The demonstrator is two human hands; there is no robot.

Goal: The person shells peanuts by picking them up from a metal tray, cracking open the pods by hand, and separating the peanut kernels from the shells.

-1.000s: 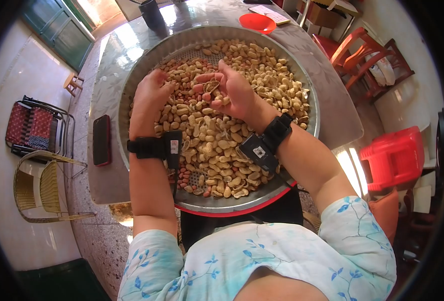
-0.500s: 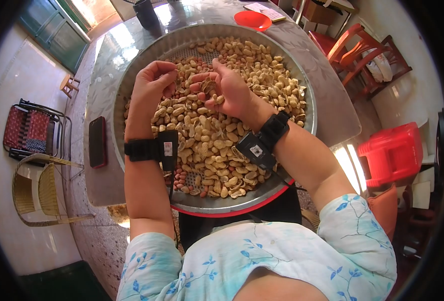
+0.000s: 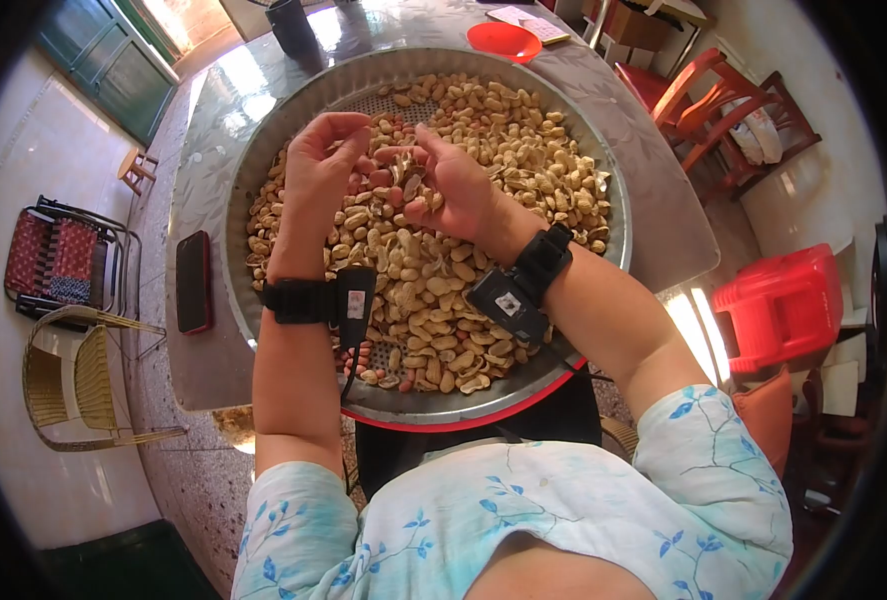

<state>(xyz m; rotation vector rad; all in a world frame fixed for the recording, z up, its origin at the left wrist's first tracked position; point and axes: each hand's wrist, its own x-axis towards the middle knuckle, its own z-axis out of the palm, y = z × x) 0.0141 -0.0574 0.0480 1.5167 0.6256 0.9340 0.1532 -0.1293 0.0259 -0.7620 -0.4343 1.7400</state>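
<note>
A wide round metal tray [image 3: 618,215] with a perforated bottom holds many unshelled peanuts [image 3: 528,140] and some reddish shelled kernels [image 3: 353,362]. Over its middle, my right hand [image 3: 453,190] is curled round several peanut shells [image 3: 406,178]. My left hand [image 3: 323,165] is just to the left of it, over the peanuts, with thumb and index finger bent toward each other; whatever lies between them is too small to make out. A small gap separates the two hands. Both wrists wear black strapped devices.
On the table [image 3: 198,370] are a phone [image 3: 193,282] at the left, a dark cup [image 3: 290,28] and a red bowl [image 3: 504,41] at the back. Around it stand a wicker chair [image 3: 93,380], wooden chairs [image 3: 713,95] and red plastic stools [image 3: 778,305].
My left hand has lifted from the peanuts and moved right, closer to my right hand. The shells in my right hand have shifted and that hand has moved slightly left.
</note>
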